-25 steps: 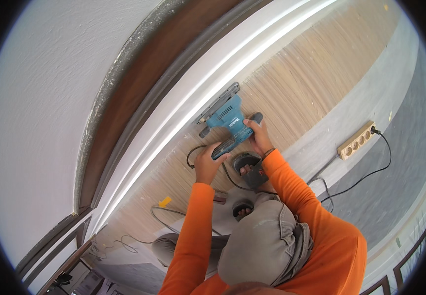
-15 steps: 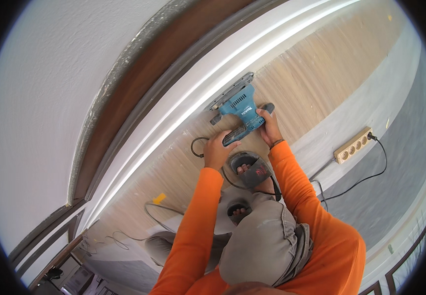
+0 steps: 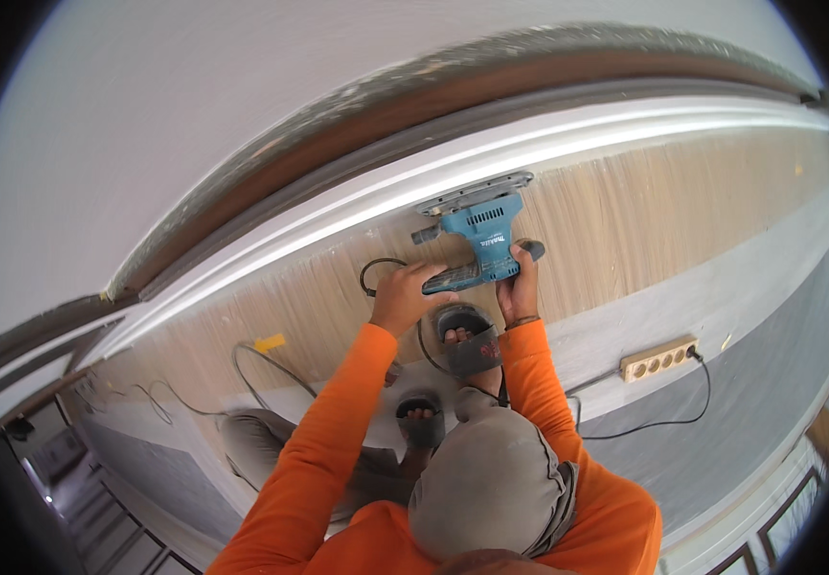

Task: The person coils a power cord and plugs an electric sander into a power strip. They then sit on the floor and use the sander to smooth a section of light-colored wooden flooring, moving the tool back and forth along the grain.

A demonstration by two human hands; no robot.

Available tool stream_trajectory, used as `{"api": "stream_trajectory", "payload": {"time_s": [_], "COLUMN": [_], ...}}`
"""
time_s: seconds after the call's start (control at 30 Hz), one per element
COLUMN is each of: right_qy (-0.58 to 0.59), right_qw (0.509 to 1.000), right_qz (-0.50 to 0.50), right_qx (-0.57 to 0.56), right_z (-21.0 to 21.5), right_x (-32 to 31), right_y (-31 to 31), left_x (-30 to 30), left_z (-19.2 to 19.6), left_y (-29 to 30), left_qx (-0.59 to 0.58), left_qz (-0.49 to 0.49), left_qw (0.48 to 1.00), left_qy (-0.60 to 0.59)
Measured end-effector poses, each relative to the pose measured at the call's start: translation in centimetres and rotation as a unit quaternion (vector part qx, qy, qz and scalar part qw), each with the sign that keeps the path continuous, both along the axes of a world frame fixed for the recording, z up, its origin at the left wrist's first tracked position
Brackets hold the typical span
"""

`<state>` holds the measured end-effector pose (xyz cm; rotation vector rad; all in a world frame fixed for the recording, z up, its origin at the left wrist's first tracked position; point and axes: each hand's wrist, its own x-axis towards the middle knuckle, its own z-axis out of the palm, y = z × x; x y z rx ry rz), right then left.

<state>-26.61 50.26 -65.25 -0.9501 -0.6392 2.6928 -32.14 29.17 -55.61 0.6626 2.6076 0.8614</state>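
A teal and black electric sander [image 3: 491, 230] lies on its side between my hands, its flat pad [image 3: 476, 194] turned toward the white baseboard moulding [image 3: 414, 192]. Whether the pad touches the moulding I cannot tell. My left hand [image 3: 407, 299] is wrapped round the sander's rear handle, beside a loop of black cord [image 3: 366, 273]. At the other end, my right hand [image 3: 520, 287] grips the body close to the dark front knob [image 3: 532, 249]. Both sleeves are orange.
My feet in dark slippers [image 3: 475, 356] are just below the sander. A beige power strip [image 3: 658, 361] with a black plug lies to the right on grey flooring. Cable [image 3: 251, 374] runs across the wood-look strip [image 3: 615, 230] at left, near a yellow scrap [image 3: 270, 342].
The whole view has turned, so the moulding runs more level across the picture. Within it, the sander and both hands sit slightly lower, still gripped the same way.
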Motion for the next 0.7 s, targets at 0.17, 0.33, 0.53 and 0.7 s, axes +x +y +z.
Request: {"api": "stream_trajectory", "payload": {"time_s": [0.17,0.33,0.53,0.7], "right_qy": [0.003,-0.020,-0.044,-0.048], "right_qw": [0.999,0.998,0.998,0.997], "right_qz": [-0.019,-0.037,-0.049,-0.051], "right_qx": [0.030,0.043,0.021,0.012], "right_z": [5.2,6.4,5.0,1.3], "right_x": [-0.1,0.0,1.3,2.4], "right_y": [-0.8,0.9,1.6,1.2], "left_x": [0.3,0.0,0.2,0.7], "left_z": [1.9,3.9,3.2,0.3], "left_y": [-1.1,0.3,1.4,1.2], "left_qx": [-0.009,0.045,0.023,0.023], "left_qz": [-0.010,-0.019,-0.027,-0.029], "left_qw": [1.000,0.998,0.999,0.999], "left_qy": [0.017,0.039,-0.017,-0.017]}}
